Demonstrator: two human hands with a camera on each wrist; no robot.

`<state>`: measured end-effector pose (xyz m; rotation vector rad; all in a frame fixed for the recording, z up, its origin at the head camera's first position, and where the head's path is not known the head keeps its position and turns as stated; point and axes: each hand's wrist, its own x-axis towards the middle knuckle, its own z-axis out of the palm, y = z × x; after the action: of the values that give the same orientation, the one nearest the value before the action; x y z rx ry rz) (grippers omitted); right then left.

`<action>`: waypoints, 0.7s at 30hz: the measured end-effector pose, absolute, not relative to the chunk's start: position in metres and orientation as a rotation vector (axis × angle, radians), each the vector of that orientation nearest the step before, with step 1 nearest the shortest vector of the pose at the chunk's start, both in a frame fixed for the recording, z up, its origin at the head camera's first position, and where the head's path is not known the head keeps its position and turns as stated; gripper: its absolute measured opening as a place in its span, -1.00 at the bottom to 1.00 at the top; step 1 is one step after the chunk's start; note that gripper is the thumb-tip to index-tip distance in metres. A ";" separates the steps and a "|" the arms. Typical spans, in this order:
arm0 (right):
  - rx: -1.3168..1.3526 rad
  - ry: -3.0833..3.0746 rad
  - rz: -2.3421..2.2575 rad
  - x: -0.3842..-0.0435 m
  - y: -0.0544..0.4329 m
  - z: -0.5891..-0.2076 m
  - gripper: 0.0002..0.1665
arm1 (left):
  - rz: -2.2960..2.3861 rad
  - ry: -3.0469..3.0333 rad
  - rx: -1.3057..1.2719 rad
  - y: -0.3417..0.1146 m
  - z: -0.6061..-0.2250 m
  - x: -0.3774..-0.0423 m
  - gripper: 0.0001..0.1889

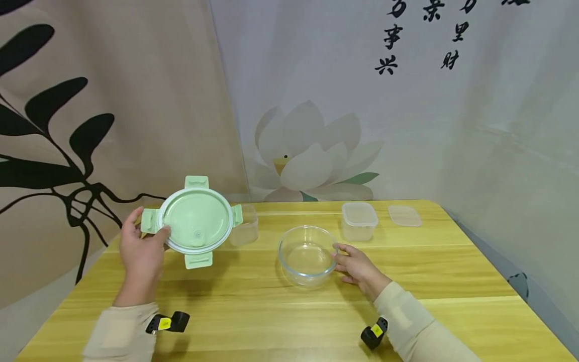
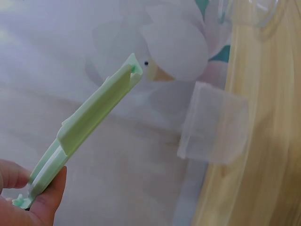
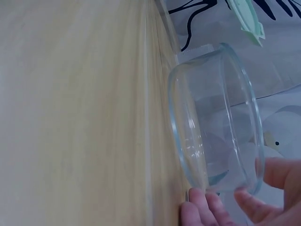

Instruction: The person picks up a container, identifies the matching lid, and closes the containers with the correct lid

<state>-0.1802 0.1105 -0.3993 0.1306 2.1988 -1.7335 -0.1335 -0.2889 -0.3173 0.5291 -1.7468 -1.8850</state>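
Observation:
A round pale green lid with side flaps is raised above the left part of the table. My left hand grips its left edge, thumb on the face and the other fingers behind. In the left wrist view the lid shows edge-on between thumb and fingers. A round clear glass bowl stands uncovered mid-table. At its right side, my right hand holds the rim and wall with its fingertips. The right wrist view shows the bowl from the side, with fingertips at the rim and lower wall.
Partly hidden behind the green lid stands a translucent plastic container. A squarish translucent box with its lid on sits behind the bowl to the right, and a flat clear lid lies beside it. A printed curtain hangs behind the wooden table.

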 end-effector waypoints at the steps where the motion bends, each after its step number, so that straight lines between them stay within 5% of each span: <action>1: 0.132 2.200 -1.733 -0.180 0.111 -0.399 -0.39 | -1.892 -1.739 0.515 -0.286 -0.316 -0.133 -0.23; 21: 0.086 2.216 -1.719 -0.185 0.121 -0.396 -0.36 | -1.863 -1.870 0.265 -0.224 -0.315 -0.133 -0.25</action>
<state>-0.1846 0.1210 -0.3963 0.0860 2.2159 -1.7190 -0.1334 -0.2239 -0.3151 0.2646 -1.8695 -1.8628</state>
